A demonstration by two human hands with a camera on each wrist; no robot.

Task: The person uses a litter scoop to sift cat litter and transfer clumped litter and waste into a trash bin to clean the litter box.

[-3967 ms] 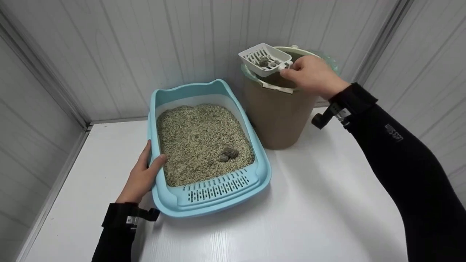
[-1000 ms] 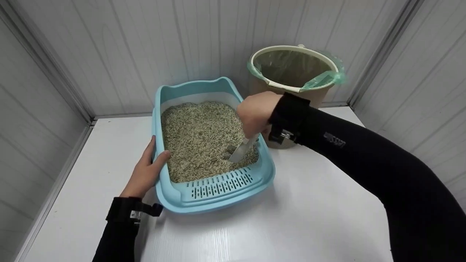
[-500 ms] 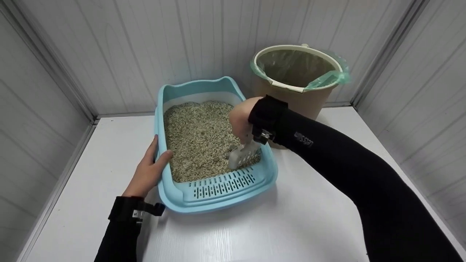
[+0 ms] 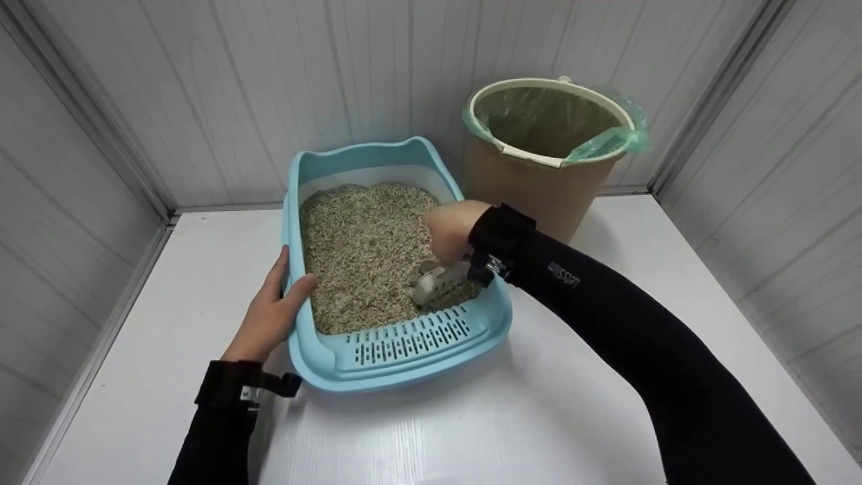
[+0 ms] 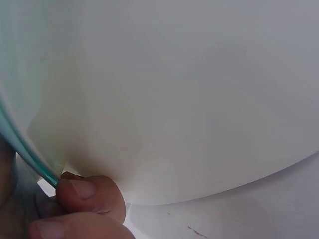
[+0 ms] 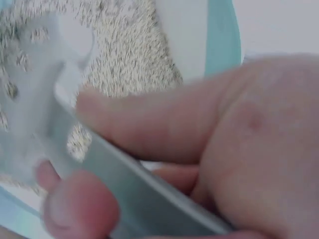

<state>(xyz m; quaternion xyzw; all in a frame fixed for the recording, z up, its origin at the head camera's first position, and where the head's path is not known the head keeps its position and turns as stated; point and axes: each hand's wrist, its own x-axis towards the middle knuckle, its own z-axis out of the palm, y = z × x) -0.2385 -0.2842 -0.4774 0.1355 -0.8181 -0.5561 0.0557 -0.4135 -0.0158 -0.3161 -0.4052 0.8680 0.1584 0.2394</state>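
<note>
A light blue litter box (image 4: 306, 337) holds beige litter (image 4: 367, 256). My left hand (image 4: 269, 316) grips its left rim, thumb over the edge and fingers outside; curled fingertips (image 5: 92, 196) show beneath the rim in the left wrist view. My right hand (image 4: 458, 229) holds a pale slotted litter scoop (image 4: 436, 285) by its handle, low over the litter's front right corner. Thumb and fingers close round the handle in the right wrist view, where the scoop's slotted head (image 6: 40, 84) is blurred. Grey clumps (image 4: 424, 268) show beside the scoop, partly hidden by it and my hand.
Behind the right forearm stands a tall brown bin (image 4: 518, 185) with a cream rim and a green bag liner (image 4: 609, 143). Grey panelled walls (image 4: 236, 101) enclose the white table (image 4: 417, 438) at the back and sides.
Four seconds ago the scoop was above the bin with clumps in it. My right hand has brought it down into the litter, and its head has tilted over. The left hand keeps its grip.
</note>
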